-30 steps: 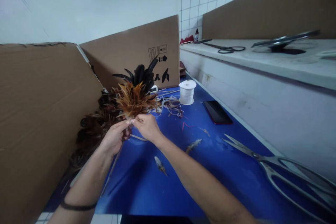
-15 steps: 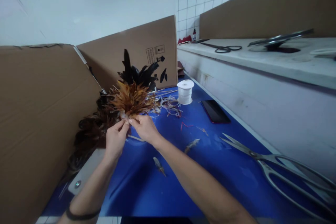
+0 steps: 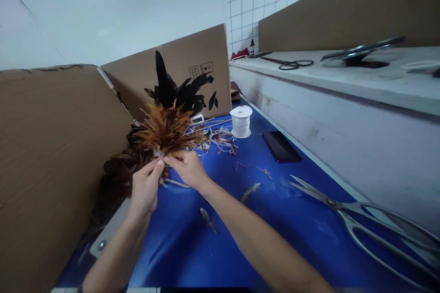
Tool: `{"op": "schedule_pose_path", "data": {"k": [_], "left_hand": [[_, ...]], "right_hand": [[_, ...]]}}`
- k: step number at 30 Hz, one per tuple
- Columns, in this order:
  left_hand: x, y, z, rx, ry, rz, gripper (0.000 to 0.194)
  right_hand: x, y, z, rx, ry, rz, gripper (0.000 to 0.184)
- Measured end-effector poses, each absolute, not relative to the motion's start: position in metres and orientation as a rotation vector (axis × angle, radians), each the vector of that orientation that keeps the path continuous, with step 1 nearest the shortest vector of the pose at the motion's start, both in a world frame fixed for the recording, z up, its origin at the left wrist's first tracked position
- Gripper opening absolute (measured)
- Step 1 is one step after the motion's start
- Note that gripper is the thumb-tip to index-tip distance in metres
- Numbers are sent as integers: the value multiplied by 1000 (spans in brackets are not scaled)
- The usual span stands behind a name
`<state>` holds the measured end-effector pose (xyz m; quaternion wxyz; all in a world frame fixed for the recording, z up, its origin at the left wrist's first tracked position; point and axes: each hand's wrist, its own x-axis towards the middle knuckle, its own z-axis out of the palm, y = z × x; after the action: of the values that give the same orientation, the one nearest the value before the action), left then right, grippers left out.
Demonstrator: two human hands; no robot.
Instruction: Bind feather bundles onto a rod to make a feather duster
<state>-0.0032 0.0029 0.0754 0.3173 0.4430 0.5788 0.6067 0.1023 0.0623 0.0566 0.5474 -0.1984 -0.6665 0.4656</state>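
Note:
My left hand (image 3: 146, 187) and my right hand (image 3: 187, 169) meet at the base of a bunch of orange-brown feathers (image 3: 168, 132), each pinching its stem with closed fingers. Black feathers (image 3: 175, 89) stick up behind the bunch. A heap of dark brown feathers (image 3: 117, 174) lies to the left, under the bunch. All of it is held above a blue table top (image 3: 275, 219).
Large steel scissors (image 3: 360, 222) lie on the right. A white thread spool (image 3: 241, 121), a dark phone (image 3: 280, 146), loose feathers (image 3: 252, 189) and cut scraps (image 3: 222, 139) lie on the table. Cardboard walls (image 3: 51, 160) stand left and behind. A white ledge (image 3: 343, 78) carries more scissors (image 3: 290, 63).
The bunch has turned in my fingers, and the black feathers now stand taller behind it. My left hand has shifted its pinch on the stem.

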Motion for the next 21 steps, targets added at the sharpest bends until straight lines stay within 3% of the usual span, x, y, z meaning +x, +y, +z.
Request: {"op": "schedule_pose_path", "data": {"k": [8, 21], "left_hand": [[-13, -1, 85, 1098, 1305, 1362, 21], [-16, 18, 43, 1276, 1603, 1541, 28]], "right_hand": [[101, 57, 56, -551, -1693, 1065, 22], [94, 62, 44, -970, -1784, 727, 21]]}}
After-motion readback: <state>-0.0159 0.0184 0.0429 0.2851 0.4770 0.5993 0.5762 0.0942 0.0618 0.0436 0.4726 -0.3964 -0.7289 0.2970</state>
